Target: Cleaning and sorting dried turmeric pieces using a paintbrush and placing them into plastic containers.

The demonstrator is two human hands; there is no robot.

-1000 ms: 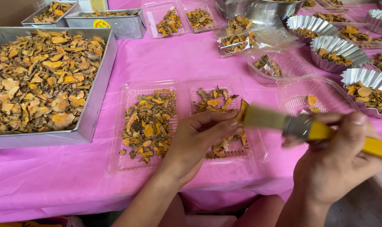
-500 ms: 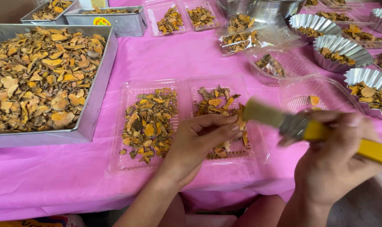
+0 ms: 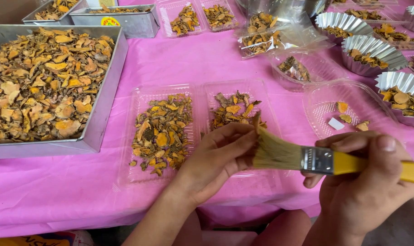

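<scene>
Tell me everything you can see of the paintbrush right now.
The paintbrush is a flat brush with pale tan bristles, a shiny metal ferrule and a yellow handle that runs off the right edge of the view. It lies nearly level, bristles pointing left. The right hand grips it at the ferrule and handle. The bristle tips press against the fingers of the left hand, which pinch a small dried piece. It hovers above a clear plastic tray on the pink tablecloth.

Big metal tray [image 3: 107, 98] of dried slices, fluted tins [image 3: 373, 45], prob. steel, pink cloth [image 3: 188, 59].
</scene>
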